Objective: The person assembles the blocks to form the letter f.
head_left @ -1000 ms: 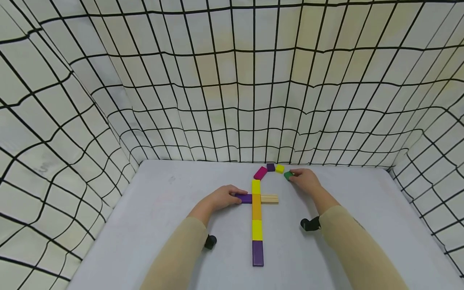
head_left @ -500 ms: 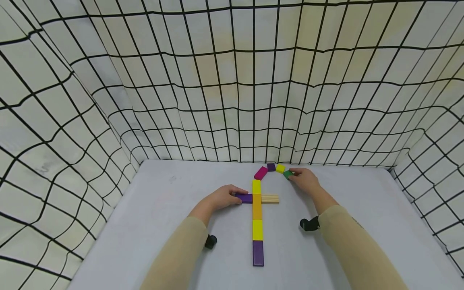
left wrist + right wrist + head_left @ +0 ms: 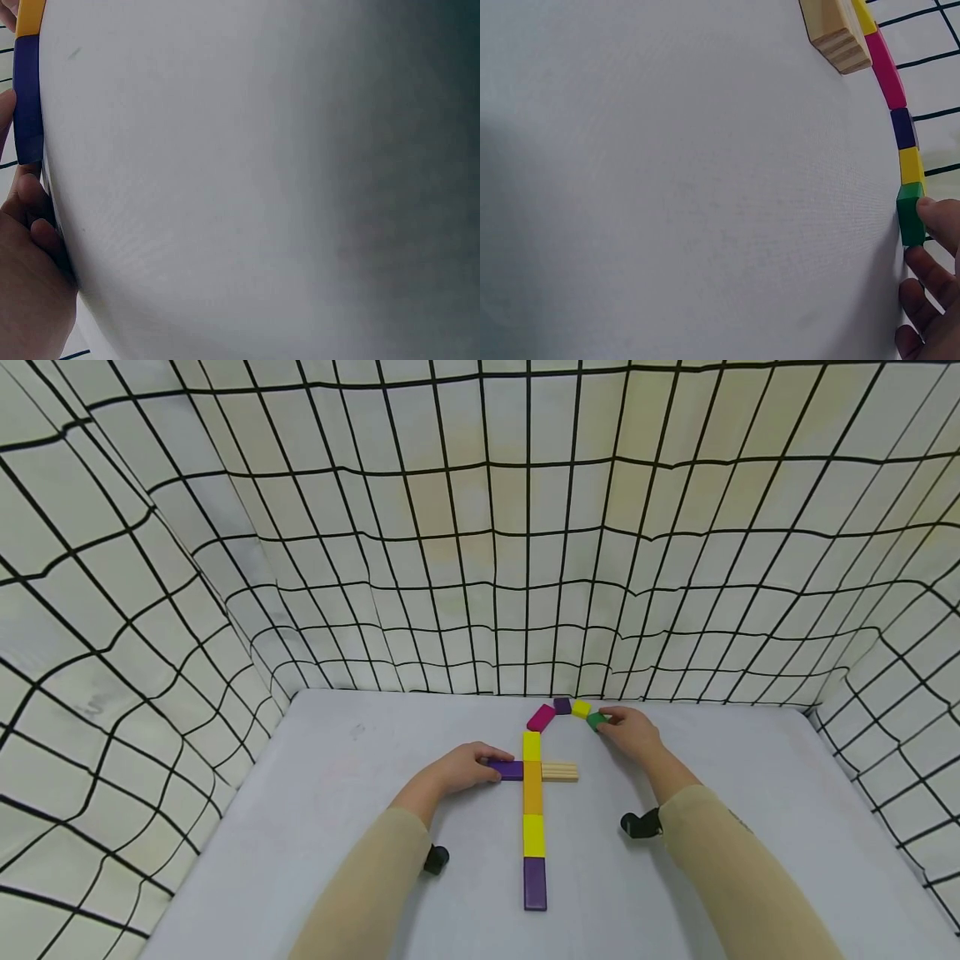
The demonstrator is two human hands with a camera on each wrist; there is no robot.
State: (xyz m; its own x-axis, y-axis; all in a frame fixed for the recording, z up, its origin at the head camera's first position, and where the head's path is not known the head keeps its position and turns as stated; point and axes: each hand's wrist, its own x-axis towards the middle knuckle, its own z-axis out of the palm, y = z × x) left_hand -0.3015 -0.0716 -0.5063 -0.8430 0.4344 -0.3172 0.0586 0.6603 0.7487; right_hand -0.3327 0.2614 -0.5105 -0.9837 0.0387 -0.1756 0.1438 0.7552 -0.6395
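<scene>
My right hand [image 3: 632, 733] pinches a green block [image 3: 596, 721] at the far end of a curved row. In the right wrist view the green block [image 3: 910, 215] meets a small yellow block [image 3: 911, 165]. Beyond it the row continues with a dark purple block [image 3: 562, 706] and a pink block [image 3: 541, 718]. My left hand [image 3: 459, 768] holds a purple block [image 3: 507, 770] between thumb and fingers, lying flat on the table. Its inner end touches an orange block [image 3: 532, 787]. A ridged natural-wood block [image 3: 559, 772] abuts the orange block's other side.
The straight column also has a yellow block [image 3: 531, 746] above the orange one, a yellow block [image 3: 533, 836] below, and a purple block [image 3: 535, 883] nearest me. All lie on a white table [image 3: 337, 735]. Black netting [image 3: 480, 568] over pale walls encloses the back and sides.
My right hand has shifted the green block slightly, closing the small gap to the yellow block. The left hand stays on the purple block.
</scene>
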